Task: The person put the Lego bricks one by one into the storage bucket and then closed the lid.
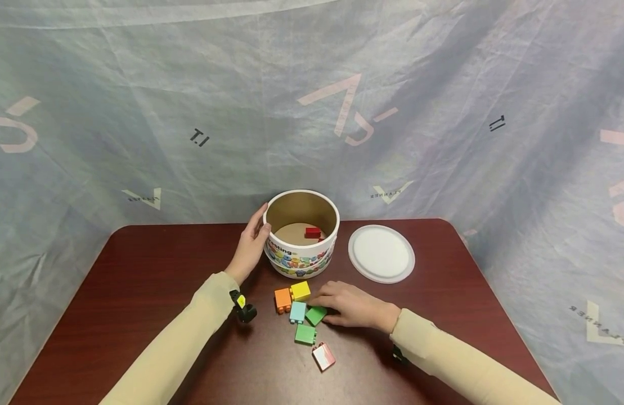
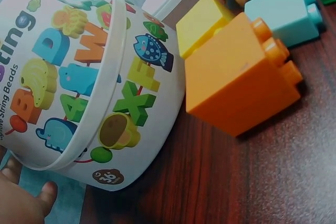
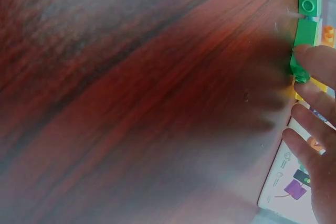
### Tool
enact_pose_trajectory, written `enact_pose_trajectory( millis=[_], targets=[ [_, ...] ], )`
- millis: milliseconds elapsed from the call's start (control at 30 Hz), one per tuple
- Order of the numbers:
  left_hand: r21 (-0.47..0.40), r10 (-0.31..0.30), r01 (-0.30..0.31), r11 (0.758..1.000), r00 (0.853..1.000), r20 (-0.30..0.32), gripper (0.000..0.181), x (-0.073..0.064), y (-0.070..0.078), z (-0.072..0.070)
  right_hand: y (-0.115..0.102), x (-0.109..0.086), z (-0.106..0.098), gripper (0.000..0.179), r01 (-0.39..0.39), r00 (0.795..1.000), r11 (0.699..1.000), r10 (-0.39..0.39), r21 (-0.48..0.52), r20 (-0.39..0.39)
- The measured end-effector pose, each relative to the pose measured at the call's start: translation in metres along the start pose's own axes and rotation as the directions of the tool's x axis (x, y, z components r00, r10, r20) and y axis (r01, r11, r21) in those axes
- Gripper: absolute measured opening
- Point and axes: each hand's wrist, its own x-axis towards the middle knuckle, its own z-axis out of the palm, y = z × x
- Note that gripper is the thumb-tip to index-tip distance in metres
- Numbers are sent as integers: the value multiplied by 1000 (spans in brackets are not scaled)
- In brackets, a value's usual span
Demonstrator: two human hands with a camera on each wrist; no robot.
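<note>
Looks like pick-up step: right hand point(image 1: 349, 305) has thumb and index pinched on green block point(image 1: 317, 316), which sits on desk point(image 1: 139, 292) just beside light-blue block point(image 1: 298, 311). Left hand point(image 1: 248, 247) spread along side of bucket point(image 1: 300, 264), fingers mostly straight, prob steadying it. Red block point(image 1: 313, 233) already inside. Next move imo calls for straight lift, then carry over bucket.

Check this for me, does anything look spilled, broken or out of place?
Nothing stands out. The bucket stands upright, and the lid lies flat beside it. The loose blocks in front sit at different angles, but they're grouped close together and none looks damaged, so it doesn't seem like a spill.
</note>
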Motion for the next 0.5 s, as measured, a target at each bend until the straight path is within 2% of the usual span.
enact_pose_trajectory(
  millis=[233, 500],
  targets=[
    [-7, -4, 4, 1000, 1000, 1, 55, -2, 1, 0, 0, -3, 0, 37, -1, 1000, 1000, 1, -24, -8],
    [2, -4, 4, 1000, 1000, 1, 55, -1, 1, 0, 0, -14, 1, 34, -68, 997, 997, 69, 37, -34]
  ],
)
